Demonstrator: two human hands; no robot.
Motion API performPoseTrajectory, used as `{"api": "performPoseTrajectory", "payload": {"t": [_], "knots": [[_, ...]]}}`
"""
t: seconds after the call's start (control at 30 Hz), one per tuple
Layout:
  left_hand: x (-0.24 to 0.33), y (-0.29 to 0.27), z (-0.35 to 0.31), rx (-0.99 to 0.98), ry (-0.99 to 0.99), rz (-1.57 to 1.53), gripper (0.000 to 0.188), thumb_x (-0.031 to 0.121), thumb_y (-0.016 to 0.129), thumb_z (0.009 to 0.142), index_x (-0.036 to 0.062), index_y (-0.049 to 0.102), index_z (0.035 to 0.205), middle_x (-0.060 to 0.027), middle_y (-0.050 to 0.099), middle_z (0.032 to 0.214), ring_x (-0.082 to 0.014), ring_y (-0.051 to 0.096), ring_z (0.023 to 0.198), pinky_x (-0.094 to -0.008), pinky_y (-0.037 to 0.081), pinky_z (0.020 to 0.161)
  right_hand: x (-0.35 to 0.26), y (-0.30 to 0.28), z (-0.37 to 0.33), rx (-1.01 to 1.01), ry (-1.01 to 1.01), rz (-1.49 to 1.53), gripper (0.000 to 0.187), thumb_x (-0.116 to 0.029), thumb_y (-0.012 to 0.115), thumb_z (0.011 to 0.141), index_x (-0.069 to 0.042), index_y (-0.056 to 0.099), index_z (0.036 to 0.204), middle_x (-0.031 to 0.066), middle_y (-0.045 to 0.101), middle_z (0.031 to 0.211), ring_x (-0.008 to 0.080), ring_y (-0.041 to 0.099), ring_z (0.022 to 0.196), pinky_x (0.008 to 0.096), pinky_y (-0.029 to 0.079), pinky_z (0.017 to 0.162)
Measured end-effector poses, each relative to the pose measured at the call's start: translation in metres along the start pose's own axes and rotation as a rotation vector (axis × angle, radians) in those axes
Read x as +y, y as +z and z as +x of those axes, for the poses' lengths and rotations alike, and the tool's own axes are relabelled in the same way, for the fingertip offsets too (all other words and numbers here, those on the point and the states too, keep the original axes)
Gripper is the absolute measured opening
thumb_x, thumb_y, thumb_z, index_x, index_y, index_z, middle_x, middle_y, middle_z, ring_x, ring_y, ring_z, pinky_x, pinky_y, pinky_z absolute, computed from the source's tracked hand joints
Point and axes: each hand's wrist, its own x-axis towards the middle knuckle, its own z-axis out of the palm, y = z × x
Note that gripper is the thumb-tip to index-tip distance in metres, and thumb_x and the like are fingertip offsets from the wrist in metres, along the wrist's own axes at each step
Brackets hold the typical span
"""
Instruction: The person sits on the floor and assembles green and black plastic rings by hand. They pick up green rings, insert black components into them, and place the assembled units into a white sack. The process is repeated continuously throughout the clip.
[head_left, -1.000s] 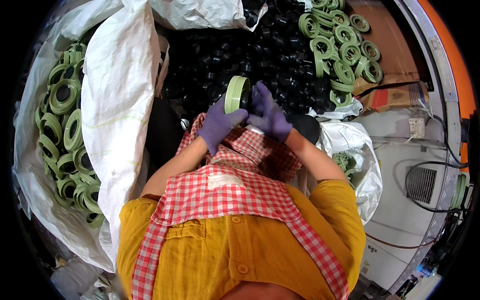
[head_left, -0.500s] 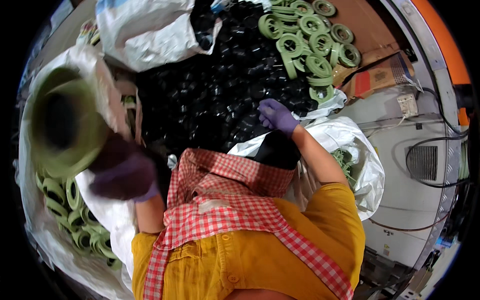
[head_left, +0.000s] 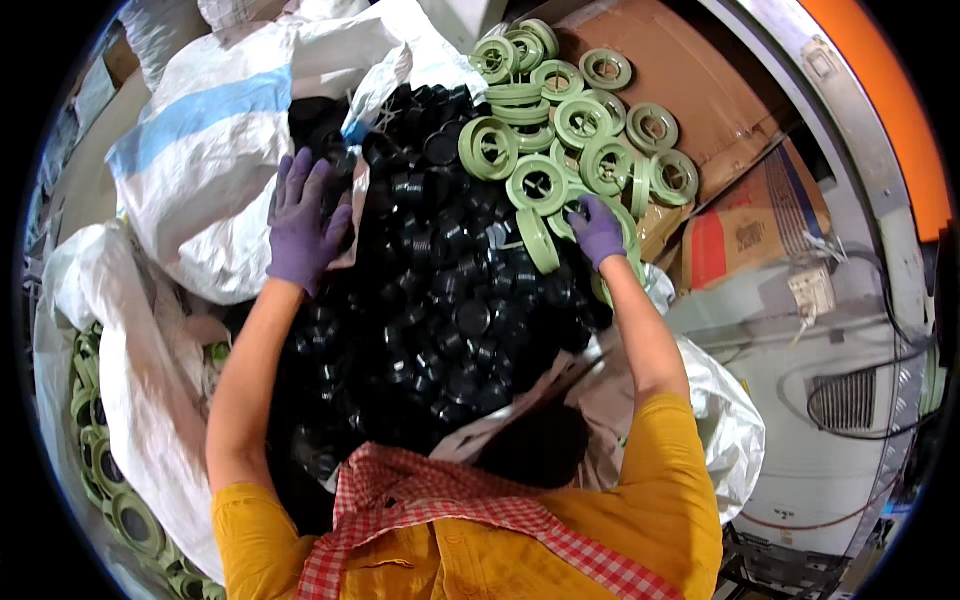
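Observation:
My left hand (head_left: pixel 303 220), in a purple glove, is open with its fingers spread. It lies at the edge of a white sack with a blue stripe (head_left: pixel 215 115), left of a heap of black plastic caps (head_left: pixel 450 290). At the right of the heap, my right hand (head_left: pixel 600 232), also gloved in purple, is closed on the rim of a pale green plastic ring (head_left: pixel 628 230). Its fingertips are partly hidden among the rings. Several more green rings with spoked centres (head_left: pixel 583 122) lie piled just beyond it.
Left of me stands an open white sack (head_left: pixel 150 400) holding green rings (head_left: pixel 135 520). Brown cardboard (head_left: pixel 680 70) lies behind the ring pile. On the right are a grey machine panel (head_left: pixel 770 470), a black cable (head_left: pixel 885 430) and another white bag (head_left: pixel 730 420).
My left hand has let go of a green ring and moved from the left sack to the striped one. My right hand has moved forward from the black caps to the green rings.

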Motion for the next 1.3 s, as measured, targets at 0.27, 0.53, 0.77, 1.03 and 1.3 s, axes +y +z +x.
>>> {"api": "performPoseTrajectory", "payload": {"t": [0.27,0.53,0.77,1.03,1.3], "knots": [[-0.013,0.077,0.051,-0.466,-0.153,0.284,0.066,0.042,0.072,0.068,0.0209,0.052,0.127,-0.0093,0.04,0.138,-0.0401,0.032,0.128,-0.0518,0.023,0.107,-0.041,0.061,0.139,-0.166,-0.335,-0.251,0.053,-0.026,0.066,0.074,-0.007,0.053,0.121,0.0163,0.056,0.119,0.0334,0.05,0.113,0.0402,0.04,0.097],[-0.039,0.105,0.033,-0.305,-0.129,0.251,0.055,0.036,0.069,0.071,0.0176,0.057,0.121,-0.0081,0.044,0.134,-0.0374,0.032,0.129,-0.0496,0.025,0.107,-0.064,0.101,0.206,-0.569,-0.148,-0.613,0.1,-0.07,0.06,0.064,-0.012,0.032,0.14,0.017,0.055,0.124,0.0317,0.051,0.117,0.0428,0.036,0.099],[-0.039,0.102,0.036,-0.343,-0.173,0.244,0.054,0.035,0.067,0.074,0.0182,0.055,0.123,-0.0071,0.042,0.136,-0.036,0.029,0.131,-0.0497,0.024,0.107,-0.107,0.045,0.122,-0.544,-0.553,-0.513,0.06,-0.046,0.067,0.063,-0.013,0.057,0.112,0.01,0.067,0.086,0.0246,0.065,0.081,0.0366,0.046,0.07],[-0.036,0.103,0.039,-0.358,-0.179,0.209,0.054,0.034,0.066,0.075,0.0187,0.054,0.125,-0.0065,0.043,0.137,-0.0347,0.026,0.134,-0.0483,0.025,0.108,-0.152,0.019,-0.027,-0.971,-1.142,-0.103,0.06,-0.042,0.073,0.066,-0.009,0.059,0.114,0.0167,0.061,0.088,0.0298,0.061,0.082,0.0378,0.047,0.075],[-0.043,0.106,0.032,-0.232,-0.077,0.177,0.05,0.032,0.068,0.071,0.0163,0.059,0.117,-0.0078,0.05,0.128,-0.0381,0.035,0.127,-0.0484,0.029,0.105,-0.111,0.051,0.172,-0.361,-0.245,0.063,0.037,-0.034,0.065,0.078,-0.01,0.063,0.106,0.0121,0.067,0.094,0.0259,0.064,0.088,0.0346,0.049,0.082]]}}
